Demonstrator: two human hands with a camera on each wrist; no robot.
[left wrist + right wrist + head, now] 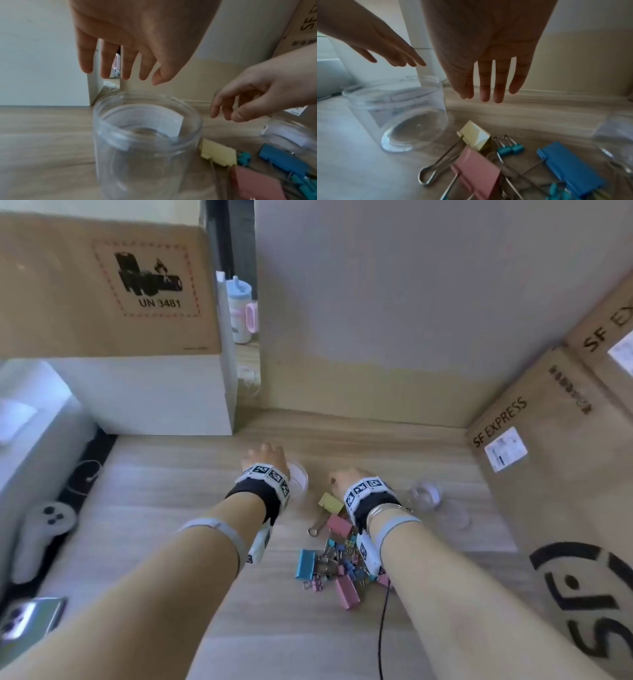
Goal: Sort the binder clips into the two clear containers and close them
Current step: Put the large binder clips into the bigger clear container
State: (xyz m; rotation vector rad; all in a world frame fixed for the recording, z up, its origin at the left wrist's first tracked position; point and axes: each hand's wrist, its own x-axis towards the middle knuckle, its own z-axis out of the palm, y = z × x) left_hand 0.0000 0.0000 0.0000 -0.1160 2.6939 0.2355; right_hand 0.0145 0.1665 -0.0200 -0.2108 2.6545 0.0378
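An open clear container (147,135) stands upright and empty on the wooden floor. My left hand (265,455) hovers just above and beyond its mouth, fingers straight, holding nothing. My right hand (344,477) hangs beside the container, over the pile of binder clips (335,556), fingers relaxed and empty. At the near end of the pile lie a large yellow clip (476,135), a large pink clip (477,173), a large blue clip (570,167) and small teal clips (510,148). A second clear container (424,494) sits to the right of my right hand; it is blurred.
SF Express cardboard boxes (548,457) wall off the right side. A white box (154,395) with a cardboard box on top stands at the back left. A game controller (44,529) and a phone (30,618) lie at the left. A black cable (383,628) runs toward me.
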